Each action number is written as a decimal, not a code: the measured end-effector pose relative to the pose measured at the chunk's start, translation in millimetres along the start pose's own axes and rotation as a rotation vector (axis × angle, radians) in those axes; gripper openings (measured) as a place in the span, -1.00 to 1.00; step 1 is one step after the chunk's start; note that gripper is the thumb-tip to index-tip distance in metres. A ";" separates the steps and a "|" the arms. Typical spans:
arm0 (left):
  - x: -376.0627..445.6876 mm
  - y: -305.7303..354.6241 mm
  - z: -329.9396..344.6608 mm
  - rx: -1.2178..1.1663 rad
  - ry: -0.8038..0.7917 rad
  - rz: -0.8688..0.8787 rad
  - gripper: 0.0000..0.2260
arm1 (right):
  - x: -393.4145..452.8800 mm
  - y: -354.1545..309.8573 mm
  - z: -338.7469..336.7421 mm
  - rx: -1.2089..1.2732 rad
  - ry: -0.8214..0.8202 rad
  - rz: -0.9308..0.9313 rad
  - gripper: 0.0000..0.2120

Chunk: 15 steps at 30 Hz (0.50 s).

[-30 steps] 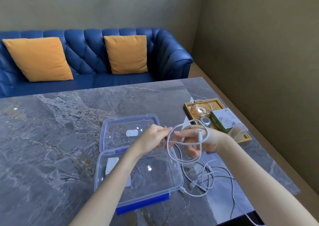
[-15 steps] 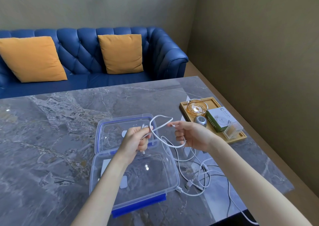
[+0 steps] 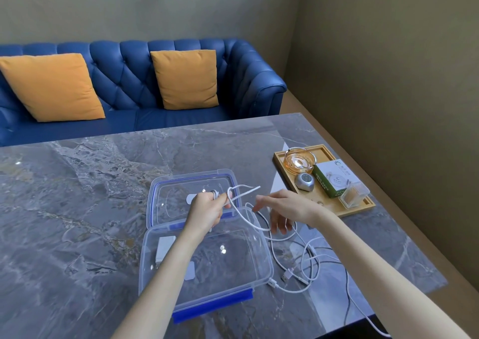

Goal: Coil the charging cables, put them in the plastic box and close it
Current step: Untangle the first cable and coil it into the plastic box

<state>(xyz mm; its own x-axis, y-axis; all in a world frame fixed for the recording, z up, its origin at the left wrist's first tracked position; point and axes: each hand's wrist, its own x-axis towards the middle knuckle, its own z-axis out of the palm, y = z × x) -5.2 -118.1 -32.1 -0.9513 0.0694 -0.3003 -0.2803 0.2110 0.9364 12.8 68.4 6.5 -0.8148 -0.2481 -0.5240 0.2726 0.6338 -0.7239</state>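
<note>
A clear plastic box (image 3: 261,254) with blue clips lies open on the marble table, its lid (image 3: 166,183) flipped back behind it. My left hand (image 3: 207,209) hovers over the box's far edge, pinching a white charging cable (image 3: 246,218) wound into a small coil at the fingers. One loose end sticks up to the right and a loop hangs down. My right hand (image 3: 285,209) is just right of the loop with fingers spread, holding nothing. More white cables (image 3: 305,268) lie tangled on the table right of the box.
A wooden tray (image 3: 360,207) at the right holds an amber glass ashtray (image 3: 300,161), a silver gadget, a green and white carton and a small clear box. White items lie inside the plastic box. One cable trails off the table's near edge. A blue sofa stands behind.
My right hand has let go of the cable end and opened. My left hand keeps the cable, pulled into a tighter coil. The view has shifted slightly.
</note>
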 end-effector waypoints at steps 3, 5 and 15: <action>2.6 -3.0 1.4 0.033 0.083 0.001 -0.67 | -5.6 -7.2 0.2 -0.011 -0.279 -0.043 -0.49; 3.5 -4.3 1.8 0.088 0.126 0.031 -0.65 | -11.1 -11.4 2.2 -0.087 -0.394 -0.148 -0.60; -20.0 -1.8 -3.9 -0.062 -0.507 -0.009 -0.61 | 1.7 -24.8 -25.1 -0.041 0.693 -0.346 -0.72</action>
<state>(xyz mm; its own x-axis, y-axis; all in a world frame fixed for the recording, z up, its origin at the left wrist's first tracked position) 13.8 -123.7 -27.1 -0.7715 0.5352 -0.3440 -0.3094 0.1567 0.9379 -8.3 70.6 34.8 -0.9878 0.0699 0.1393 -0.0640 0.6334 -0.7712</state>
